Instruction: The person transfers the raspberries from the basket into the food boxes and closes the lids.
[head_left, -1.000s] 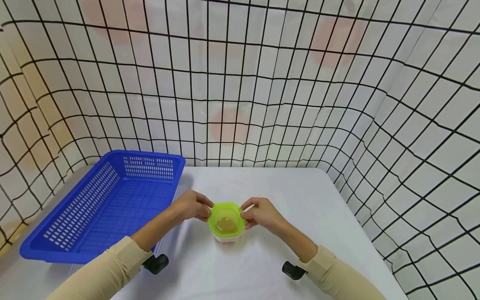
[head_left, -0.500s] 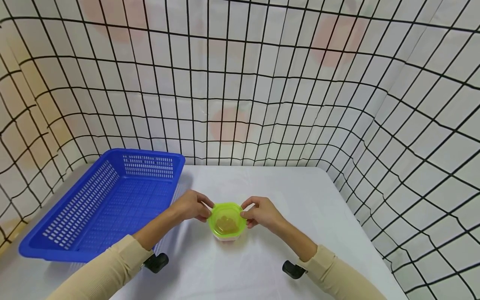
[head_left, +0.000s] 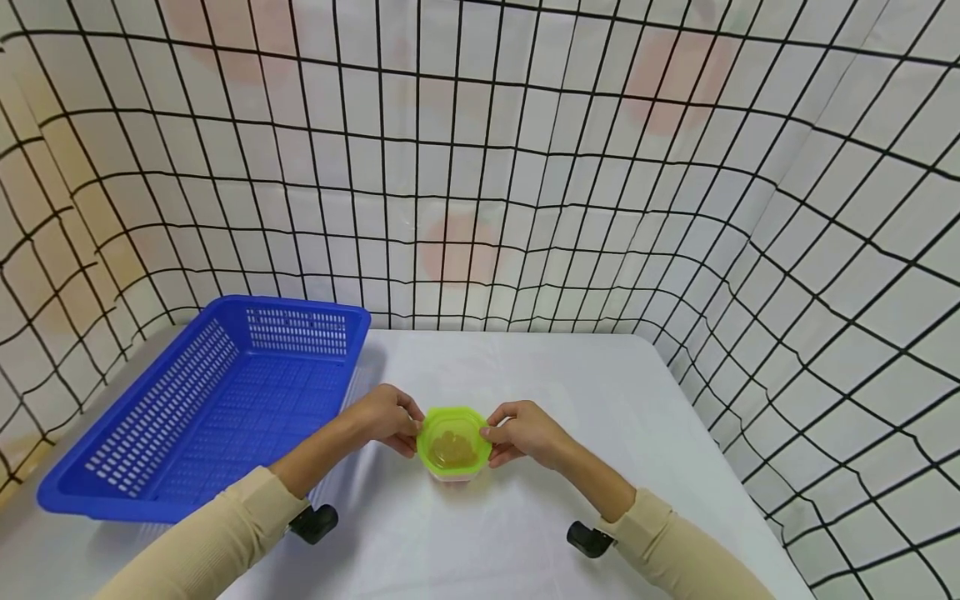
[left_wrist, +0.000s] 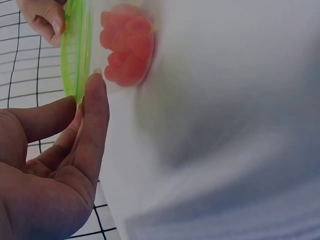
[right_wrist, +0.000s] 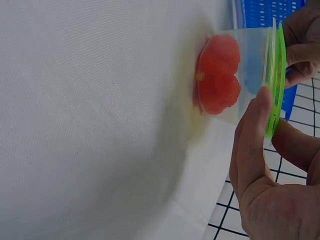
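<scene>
A clear plastic food container (right_wrist: 247, 65) stands upright on the white table, capped by a translucent lime-green lid (head_left: 452, 446). Through its wall in the left wrist view, red rounded pieces (left_wrist: 127, 45) show at the bottom; what they are I cannot tell. My left hand (head_left: 384, 418) pinches the left edge of the lid, thumb on top and fingers below the rim. On the opposite side my right hand (head_left: 528, 435) pinches the lid edge in the same way. In the right wrist view the lid sits on the container's top; whether it is fully sealed I cannot tell.
A blue perforated plastic basket (head_left: 273, 400) stands to the left of the hands on the white-covered table (head_left: 540, 533). Black grid netting (head_left: 465, 183) over white sheeting encloses the back and sides.
The fingers of both hands have shifted slightly along the lid's rim, now with their lower fingers further down beside the container. The container and basket stay in place.
</scene>
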